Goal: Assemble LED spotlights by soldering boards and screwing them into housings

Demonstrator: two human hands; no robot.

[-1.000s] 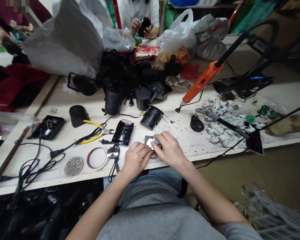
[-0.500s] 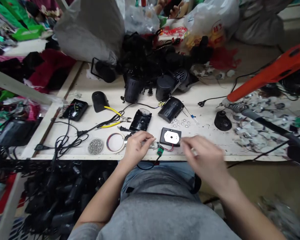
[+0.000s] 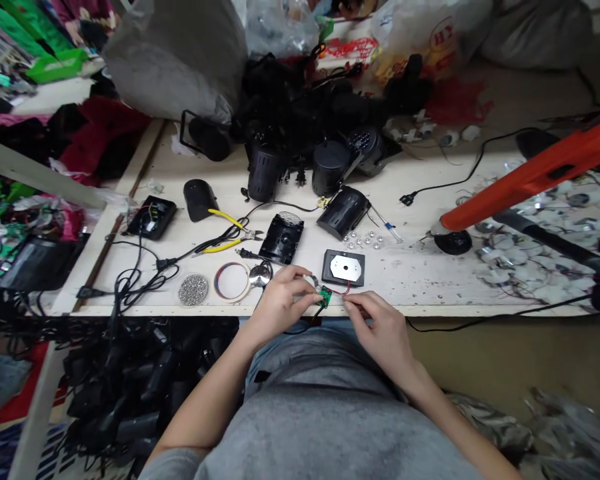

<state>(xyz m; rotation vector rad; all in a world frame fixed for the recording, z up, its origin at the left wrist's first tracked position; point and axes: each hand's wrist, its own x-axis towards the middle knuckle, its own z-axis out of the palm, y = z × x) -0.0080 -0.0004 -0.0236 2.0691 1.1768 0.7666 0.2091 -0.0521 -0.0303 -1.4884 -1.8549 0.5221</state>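
My left hand (image 3: 286, 301) is closed, its fingertips pinching the edge of a small green circuit board (image 3: 326, 293) at the table's front edge. A small whitish part shows by the left fingers. Just right of the board, my right hand (image 3: 379, 328) has thumb and forefinger together beside thin red wires (image 3: 341, 291); what lies between those fingers is too small to make out. Behind the hands rests a black rectangular housing (image 3: 329, 275) with a white plate (image 3: 347, 269) on top. A black cable hangs below the board.
Yellow-handled cutters (image 3: 223, 248), a tape roll (image 3: 217, 293) and a dish of screws (image 3: 193, 291) lie left. Small clear lenses (image 3: 364, 241) sit behind the housing. An orange tool (image 3: 525, 177) slants in from the right over loose white parts. Black lamp housings (image 3: 265, 175) stand behind.
My right hand has moved left and come in close to the circuit board. My left fingers have closed onto the board's edge. The orange tool appears lower and farther left.
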